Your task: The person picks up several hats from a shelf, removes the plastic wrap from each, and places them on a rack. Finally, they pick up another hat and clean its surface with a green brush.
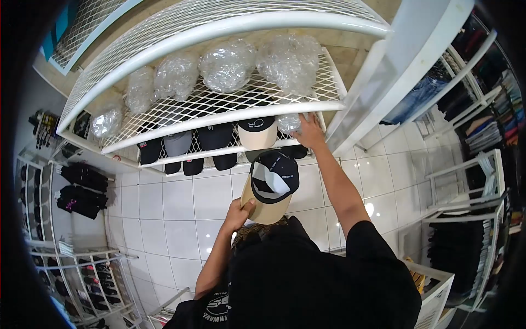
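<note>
A cap [268, 211] with a beige brim and black crown is held upside down in front of my body, its inside with white and dark lining facing up. My left hand [238, 214] is closed on its brim, thumb on top. My right hand [310, 131] reaches to the right end of the lower shelf. Its fingers are around the edge of a crumpled clear plastic piece [288, 123]; some fingertips are hidden. Just left of that plastic sits a cap with a beige brim [258, 133].
White mesh shelves [230, 118] stand ahead, with several clear plastic bundles [227, 64] on the upper level and dark caps [215, 137] below. A white post [372, 82] rises at right. Clothes racks [466, 252] stand right, and more racks [93, 274] stand left on the tiled floor.
</note>
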Action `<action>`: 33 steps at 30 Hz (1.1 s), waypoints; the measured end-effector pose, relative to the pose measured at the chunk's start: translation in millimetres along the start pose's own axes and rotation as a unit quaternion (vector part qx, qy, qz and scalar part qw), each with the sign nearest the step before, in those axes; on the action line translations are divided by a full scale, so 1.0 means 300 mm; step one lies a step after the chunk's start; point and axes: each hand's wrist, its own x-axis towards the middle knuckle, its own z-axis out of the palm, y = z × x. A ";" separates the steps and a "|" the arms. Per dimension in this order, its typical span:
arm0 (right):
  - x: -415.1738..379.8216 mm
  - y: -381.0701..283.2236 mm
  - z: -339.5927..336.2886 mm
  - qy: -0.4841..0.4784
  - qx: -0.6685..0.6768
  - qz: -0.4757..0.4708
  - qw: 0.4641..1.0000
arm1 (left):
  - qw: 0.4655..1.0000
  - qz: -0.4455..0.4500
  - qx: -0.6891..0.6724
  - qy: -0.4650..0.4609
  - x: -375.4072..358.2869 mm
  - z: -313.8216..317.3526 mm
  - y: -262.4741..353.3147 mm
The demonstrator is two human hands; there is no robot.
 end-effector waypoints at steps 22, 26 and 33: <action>-0.711 -0.274 0.050 0.048 0.170 -0.024 0.984 | 0.974 0.149 0.080 -0.150 0.133 0.091 0.134; -0.805 -0.250 0.042 0.104 0.400 0.074 0.907 | 0.931 0.228 0.146 -0.247 0.109 0.150 0.274; -1.170 -0.377 -0.040 0.392 0.802 0.267 0.362 | 0.738 0.456 0.143 -0.477 -0.095 0.245 0.357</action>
